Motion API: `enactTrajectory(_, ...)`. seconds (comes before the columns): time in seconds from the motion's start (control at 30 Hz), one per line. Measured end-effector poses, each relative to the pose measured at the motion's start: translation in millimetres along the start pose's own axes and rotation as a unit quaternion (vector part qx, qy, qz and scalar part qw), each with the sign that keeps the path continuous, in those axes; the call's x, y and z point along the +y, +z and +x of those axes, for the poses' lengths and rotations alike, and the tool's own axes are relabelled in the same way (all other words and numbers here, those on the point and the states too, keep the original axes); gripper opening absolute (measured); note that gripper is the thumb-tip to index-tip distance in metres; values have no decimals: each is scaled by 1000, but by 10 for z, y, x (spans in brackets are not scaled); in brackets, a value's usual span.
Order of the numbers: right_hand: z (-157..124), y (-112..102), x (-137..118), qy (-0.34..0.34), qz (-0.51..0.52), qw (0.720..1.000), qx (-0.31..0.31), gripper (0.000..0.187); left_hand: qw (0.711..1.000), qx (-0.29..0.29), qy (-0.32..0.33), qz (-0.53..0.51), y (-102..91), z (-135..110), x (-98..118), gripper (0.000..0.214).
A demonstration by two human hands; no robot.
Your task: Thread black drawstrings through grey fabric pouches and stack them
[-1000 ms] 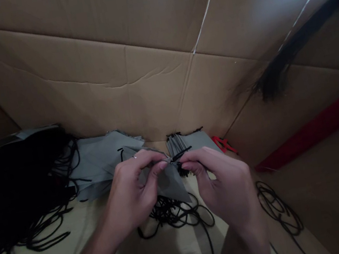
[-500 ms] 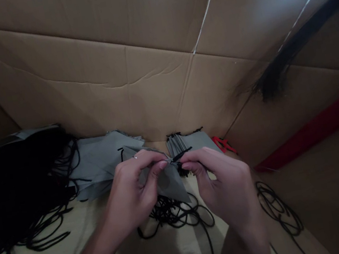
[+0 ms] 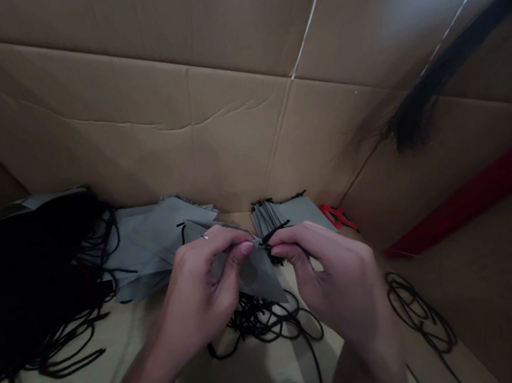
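Observation:
My left hand (image 3: 203,286) pinches the top corner of a grey fabric piece (image 3: 255,274) held above the cardboard surface. Close beside it, my right hand (image 3: 338,276) pinches a thin black cord (image 3: 274,233) whose end pokes out at the corner of the fabric between the two hands. Both hands are closed, fingertips nearly touching. Under them lies a tangle of black cords (image 3: 264,322).
A loose pile of grey fabric pieces (image 3: 147,250) lies behind my left hand, a neat stack (image 3: 284,213) behind my right. A large heap of black cords (image 3: 28,278) fills the left. Red scissors (image 3: 337,215) and another cord coil (image 3: 419,314) lie right. Cardboard walls (image 3: 219,92) surround everything.
The black cord end sticking out between my hands has become slightly shorter. The hands have stayed almost in place.

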State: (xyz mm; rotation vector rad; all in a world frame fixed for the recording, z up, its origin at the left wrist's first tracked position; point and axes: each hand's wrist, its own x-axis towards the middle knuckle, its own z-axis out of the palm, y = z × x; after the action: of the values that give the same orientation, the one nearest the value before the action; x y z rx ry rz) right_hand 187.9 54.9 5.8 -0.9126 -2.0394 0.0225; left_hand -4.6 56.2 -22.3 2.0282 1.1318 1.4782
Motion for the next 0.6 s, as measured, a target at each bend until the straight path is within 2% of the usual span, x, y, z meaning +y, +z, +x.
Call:
enactTrajectory(0.3,-1,10,-3,-33,1,999,-37,17,999,-10,-46,14,-25,1,-14,22)
enactTrajectory(0.6,-18,44,47,-77,22,994,-70,16,991,-39,-101,-74,-96,75,38,24)
